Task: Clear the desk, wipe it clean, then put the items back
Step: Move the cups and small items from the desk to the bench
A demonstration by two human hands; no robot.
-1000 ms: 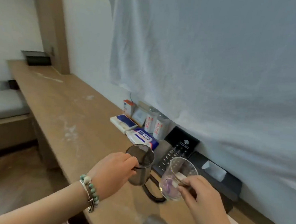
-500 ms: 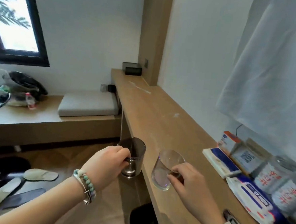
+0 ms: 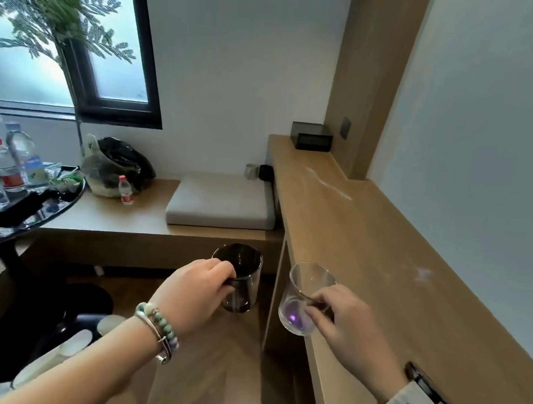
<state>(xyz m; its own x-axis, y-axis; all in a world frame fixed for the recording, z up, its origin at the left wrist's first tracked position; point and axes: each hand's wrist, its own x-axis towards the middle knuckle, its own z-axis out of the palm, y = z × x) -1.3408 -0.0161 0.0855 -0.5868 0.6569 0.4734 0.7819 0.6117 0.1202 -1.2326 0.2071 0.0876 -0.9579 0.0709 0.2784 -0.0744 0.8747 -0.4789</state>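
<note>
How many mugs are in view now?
2: a dark mug in the left hand, over the floor; a clear mug in the right hand, at the desk edge. More may be hidden.

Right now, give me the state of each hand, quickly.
Left hand: closed, holding the dark cup.
Right hand: closed, holding the clear glass.
</note>
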